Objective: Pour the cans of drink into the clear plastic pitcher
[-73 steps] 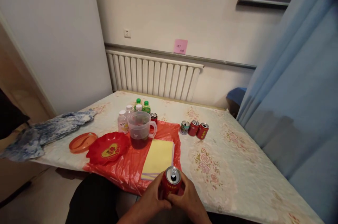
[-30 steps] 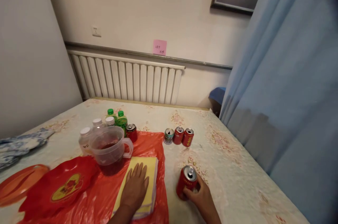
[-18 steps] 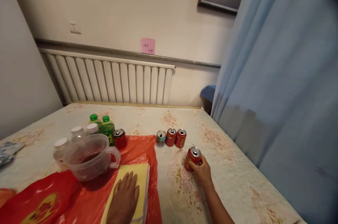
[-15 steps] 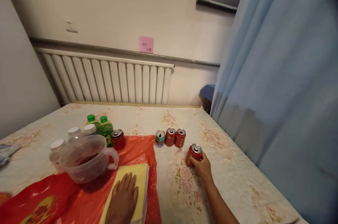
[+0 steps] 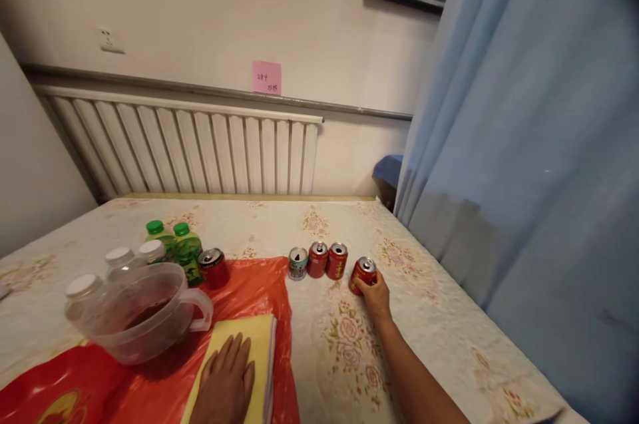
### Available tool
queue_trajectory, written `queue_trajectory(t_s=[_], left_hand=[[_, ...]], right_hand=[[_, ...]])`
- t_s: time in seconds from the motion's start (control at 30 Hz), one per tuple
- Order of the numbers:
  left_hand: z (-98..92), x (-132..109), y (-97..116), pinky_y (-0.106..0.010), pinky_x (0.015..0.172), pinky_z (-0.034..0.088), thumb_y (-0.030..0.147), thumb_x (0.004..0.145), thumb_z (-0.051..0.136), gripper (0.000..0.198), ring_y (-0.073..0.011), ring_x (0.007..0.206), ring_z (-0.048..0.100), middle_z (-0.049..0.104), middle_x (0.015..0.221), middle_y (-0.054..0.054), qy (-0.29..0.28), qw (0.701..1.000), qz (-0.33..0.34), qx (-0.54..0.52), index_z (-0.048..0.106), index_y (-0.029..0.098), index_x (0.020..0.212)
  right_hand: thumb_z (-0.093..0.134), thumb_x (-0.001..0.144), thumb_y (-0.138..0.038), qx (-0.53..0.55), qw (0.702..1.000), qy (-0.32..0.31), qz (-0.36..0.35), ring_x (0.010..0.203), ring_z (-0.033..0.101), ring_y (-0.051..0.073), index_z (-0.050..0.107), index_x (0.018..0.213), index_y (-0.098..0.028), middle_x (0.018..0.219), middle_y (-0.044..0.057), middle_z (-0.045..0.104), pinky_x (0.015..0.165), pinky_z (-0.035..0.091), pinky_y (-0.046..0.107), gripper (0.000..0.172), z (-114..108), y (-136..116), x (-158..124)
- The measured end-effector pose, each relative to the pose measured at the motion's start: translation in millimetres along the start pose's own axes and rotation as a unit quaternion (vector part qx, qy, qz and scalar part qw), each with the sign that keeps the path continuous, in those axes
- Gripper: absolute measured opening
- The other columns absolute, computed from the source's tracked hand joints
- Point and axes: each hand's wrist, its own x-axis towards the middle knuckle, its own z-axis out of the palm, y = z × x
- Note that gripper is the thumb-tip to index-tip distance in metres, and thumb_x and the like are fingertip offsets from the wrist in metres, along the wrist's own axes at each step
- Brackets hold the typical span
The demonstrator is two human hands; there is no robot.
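Note:
My right hand (image 5: 377, 294) is closed around a red drink can (image 5: 363, 275), held upright at the right end of a row of cans. To its left stand a red can with yellow characters (image 5: 337, 261), another red can (image 5: 317, 260) and a pale teal can (image 5: 298, 265), close together. My left hand (image 5: 227, 377) lies flat, fingers stretched out, on a folded yellow cloth (image 5: 262, 337). Under the cloth spreads a red plastic sheet (image 5: 279, 291).
A clear plastic jug (image 5: 144, 344) with dark liquid stands at left, beside a red tray (image 5: 94, 377). Behind it are white-capped bottles (image 5: 82, 287), green-capped bottles (image 5: 187, 257) and a dark-topped red can (image 5: 214, 269). A blue curtain (image 5: 499, 144) hangs at right.
My right hand has moved the red can away from me, nearer the row of cans. My left hand stays on the yellow cloth. The view has shifted slightly to the right.

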Motion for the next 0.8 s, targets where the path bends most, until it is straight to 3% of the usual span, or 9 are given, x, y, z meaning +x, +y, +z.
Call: queue_trajectory(t_s=[0.4,0.8], left_hand=[[-6.5,1,3,-0.049,0.109,0.033,0.035,0.090,0.039,0.049,-0.0280,0.135,0.046,0.054,0.143,-0.009,-0.019,1.000,-0.001,0.002,0.059,0.018,0.132],[-3.4,1,-2,-0.048,0.109,0.036,0.037,0.090,0.040,0.049,-0.0273,0.134,0.047,0.052,0.143,-0.008,-0.028,1.000,-0.005,0.004,0.059,0.020,0.132]], right_hand=[[0.071,0.056,-0.033,0.026,0.999,-0.035,-0.032,0.077,0.068,0.025,0.065,0.099,-0.016,0.088,0.006,0.075,0.071,0.054,0.033,0.047,-3,15,-15],[0.069,0.058,-0.033,0.015,0.999,-0.030,-0.037,0.075,0.065,0.024,0.065,0.102,-0.015,0.088,0.006,0.073,0.071,0.052,0.034,0.047,7,27,-5]])
